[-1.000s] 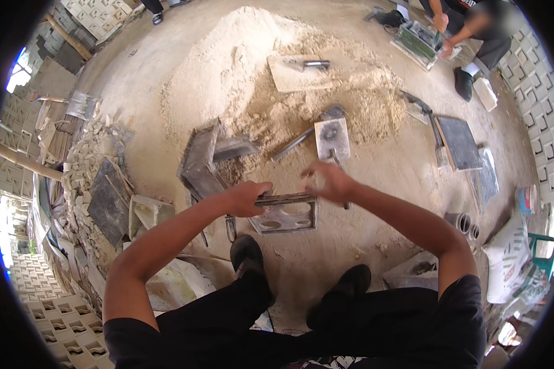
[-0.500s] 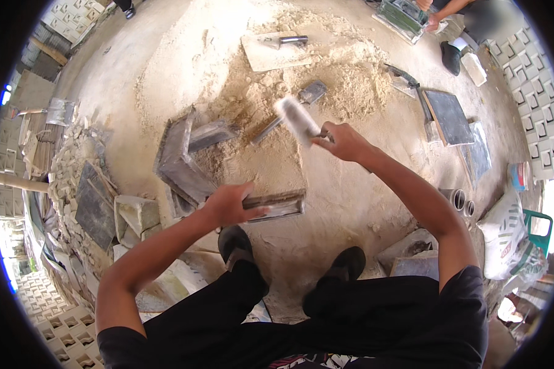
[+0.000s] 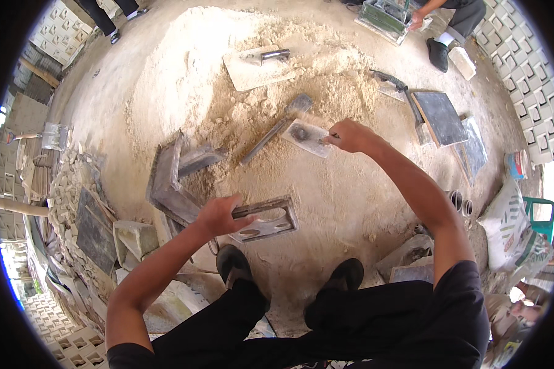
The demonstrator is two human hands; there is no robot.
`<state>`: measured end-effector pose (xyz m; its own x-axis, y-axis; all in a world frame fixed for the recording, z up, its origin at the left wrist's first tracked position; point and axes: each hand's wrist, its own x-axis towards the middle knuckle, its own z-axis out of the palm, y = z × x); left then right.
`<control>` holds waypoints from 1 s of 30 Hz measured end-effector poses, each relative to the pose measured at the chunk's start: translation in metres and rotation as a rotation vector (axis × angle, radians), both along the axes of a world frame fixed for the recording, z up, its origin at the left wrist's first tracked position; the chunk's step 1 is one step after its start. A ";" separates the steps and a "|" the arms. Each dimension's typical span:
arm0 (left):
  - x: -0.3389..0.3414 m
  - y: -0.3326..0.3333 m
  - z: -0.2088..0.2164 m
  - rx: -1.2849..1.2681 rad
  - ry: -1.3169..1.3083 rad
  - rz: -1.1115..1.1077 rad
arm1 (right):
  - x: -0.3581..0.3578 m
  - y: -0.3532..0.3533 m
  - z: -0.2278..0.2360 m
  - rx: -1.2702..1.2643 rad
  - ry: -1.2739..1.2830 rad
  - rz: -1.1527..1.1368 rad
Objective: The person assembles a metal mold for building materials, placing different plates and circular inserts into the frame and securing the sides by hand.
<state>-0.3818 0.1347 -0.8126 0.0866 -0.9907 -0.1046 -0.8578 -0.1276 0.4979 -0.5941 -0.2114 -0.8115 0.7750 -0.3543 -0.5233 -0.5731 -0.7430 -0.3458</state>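
My left hand grips the left end of a grey rectangular mould, fingers over its rim. Rounded openings show inside the mould, which is tilted toward me. In my right hand is the handle of a flat trowel. Its pale rectangular blade, with a dark patch on it, points left above the sandy floor, apart from the mould. Just beyond the blade lies a long-handled tool with a dark flat head. Left of my left hand stand angled grey mould panels, dusted with sand.
A sand pile spreads ahead, with a board bearing another trowel. Dark boards lie at right, near a white sack. Rubble and a hollow block are at left. A co-worker's hand touches a green mould.
My left hand has tipped the mould, bringing its openings into view. My right hand has lowered the trowel, its blade now flatter. At the upper left, another person's legs show more.
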 end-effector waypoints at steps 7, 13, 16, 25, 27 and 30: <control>0.019 -0.039 -0.025 -0.057 -0.063 0.076 | -0.040 0.043 -0.035 -0.032 0.014 0.154; 0.018 -0.077 -0.065 0.135 -0.246 0.107 | -0.069 -0.060 -0.005 -0.207 -0.015 -0.100; 0.028 -0.078 -0.078 0.131 -0.361 0.051 | -0.057 -0.032 -0.020 -0.052 -0.159 0.018; 0.003 -0.133 -0.066 -0.202 -0.333 0.026 | -0.084 -0.031 0.000 -0.098 -0.014 -0.211; 0.004 -0.148 -0.079 -0.188 -0.386 0.081 | -0.088 -0.006 -0.013 -0.113 -0.105 -0.114; 0.016 -0.171 -0.094 -0.012 -0.473 0.153 | -0.091 0.038 -0.038 -0.075 -0.042 -0.290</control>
